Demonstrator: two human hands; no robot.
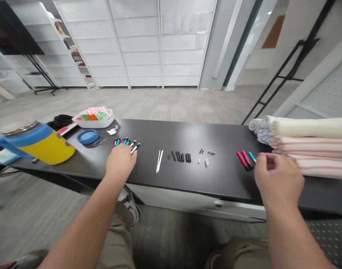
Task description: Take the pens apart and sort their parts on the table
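Observation:
My left hand (120, 162) rests on a bunch of pens (127, 142) with pink, teal, white and black parts. Its fingers are hidden behind the back of the hand. At the right, my right hand (280, 179) is closed with thumb and fingers curled together. Its fingertips meet a teal pen barrel (252, 156), whose lower end is covered; I cannot tell whether they grip it. Beside it lie two pink pen barrels (244, 160). Between the hands are thin white refills (159, 161), several black grips (181, 156), small springs (168, 157), clear pieces (206, 162) and small metal pieces (211, 153).
Rolled striped towels (316, 144) are stacked at the right end of the dark table (148, 130). On the left stand a yellow and blue mug (44, 144), a blue lid (88, 136) and a white basket (103, 121) of colourful packets. A crumpled white piece (111, 131) lies near the basket.

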